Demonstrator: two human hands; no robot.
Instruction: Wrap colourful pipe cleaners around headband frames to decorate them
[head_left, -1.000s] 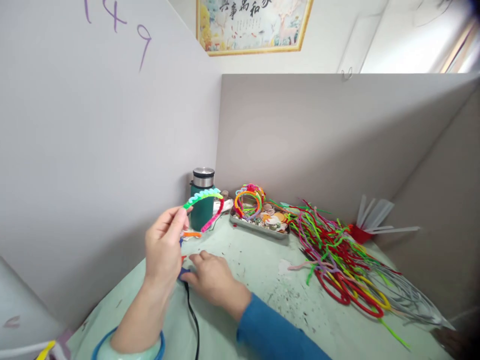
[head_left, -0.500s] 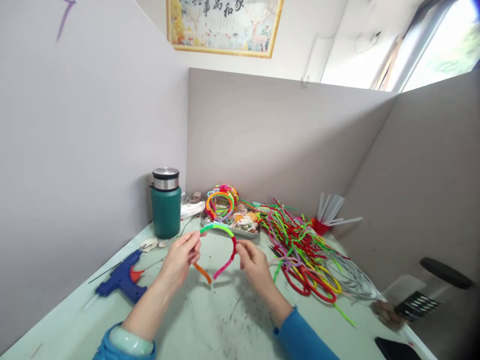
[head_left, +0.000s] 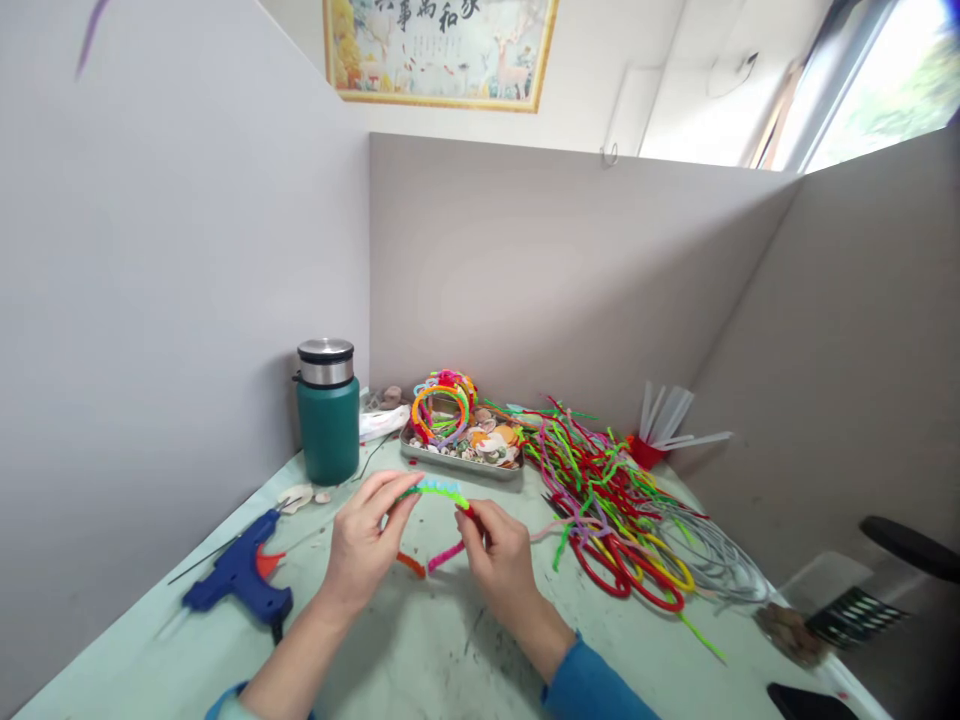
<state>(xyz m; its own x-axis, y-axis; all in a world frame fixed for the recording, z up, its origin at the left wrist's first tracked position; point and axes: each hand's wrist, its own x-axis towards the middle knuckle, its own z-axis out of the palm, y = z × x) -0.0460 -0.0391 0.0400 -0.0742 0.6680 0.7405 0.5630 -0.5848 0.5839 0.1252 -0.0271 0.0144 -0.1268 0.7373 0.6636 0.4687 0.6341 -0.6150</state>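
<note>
Between my hands is a multicoloured pipe-cleaner ring (head_left: 444, 489), bent in an arc with green, light blue, red, pink and orange parts. My left hand (head_left: 367, 535) pinches its green left side between thumb and fingers. On the red right side, my right hand (head_left: 499, 555) is closed, its fingertips near the bright green stretch. The pink and orange ends hang below, close together, and the fingers hide parts of both sides. Beyond the hands, finished-looking pipe-cleaner rings (head_left: 442, 410) are stacked on a metal tray (head_left: 465, 465) of shells and buttons.
A blue glue gun (head_left: 240, 575) lies at left, near a green bottle (head_left: 328, 425). Many loose pipe cleaners (head_left: 600, 470) heap at right beside red-handled scissors (head_left: 637, 580). A red cup (head_left: 646, 452) holds white glue sticks. Grey partitions (head_left: 570, 270) enclose the table.
The ring has tilted flatter and sits slightly lower. My left fingers have shifted over its green top, and my right hand has moved a little down along with it.
</note>
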